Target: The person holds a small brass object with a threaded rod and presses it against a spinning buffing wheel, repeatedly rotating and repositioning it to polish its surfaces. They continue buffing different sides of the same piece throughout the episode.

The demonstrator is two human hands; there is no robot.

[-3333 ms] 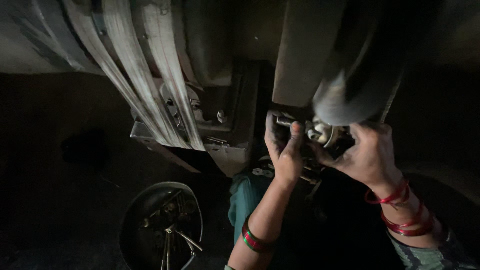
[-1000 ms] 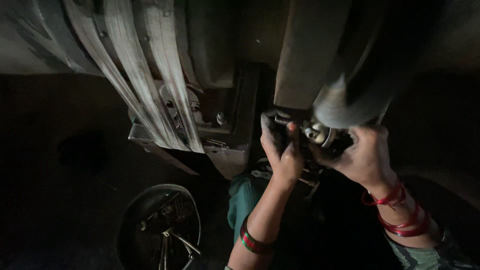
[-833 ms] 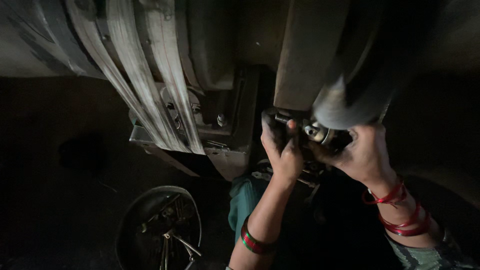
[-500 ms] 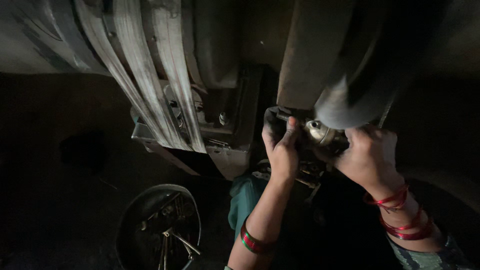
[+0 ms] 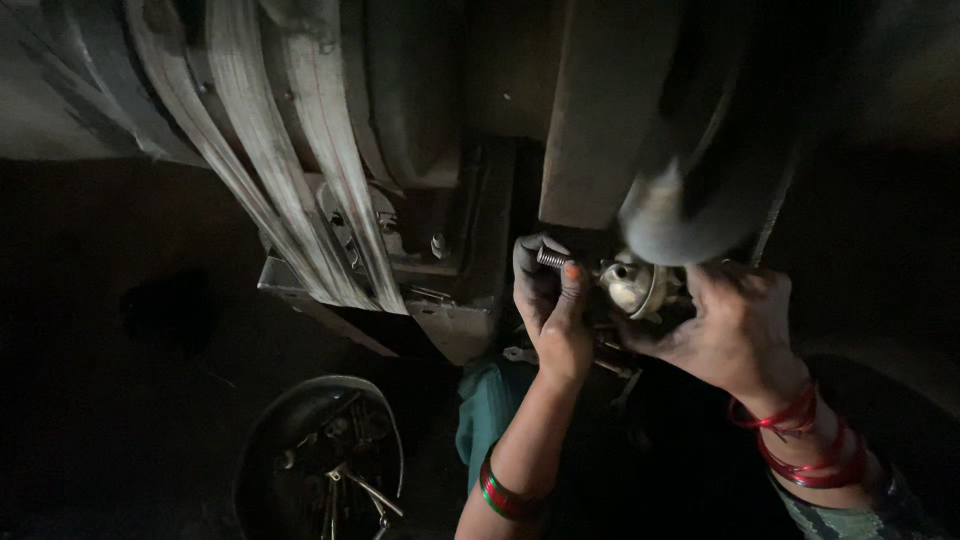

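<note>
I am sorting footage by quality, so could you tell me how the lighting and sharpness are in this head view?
Head view: dim overall, edges lost in shadow; light falls on the pale belts, left hand and right hand. The shiny metal part glints. The dark round piece above is blurred; the pan of tools is barely lit.

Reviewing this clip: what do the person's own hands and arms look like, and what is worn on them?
Both are bare and smudged with dark grime. The left hand has an orange-painted thumbnail, and its wrist carries red and green bangles. The right hand has several thin red bangles on its wrist, with the edge of a patterned greenish sleeve behind them. No gloves.
</note>
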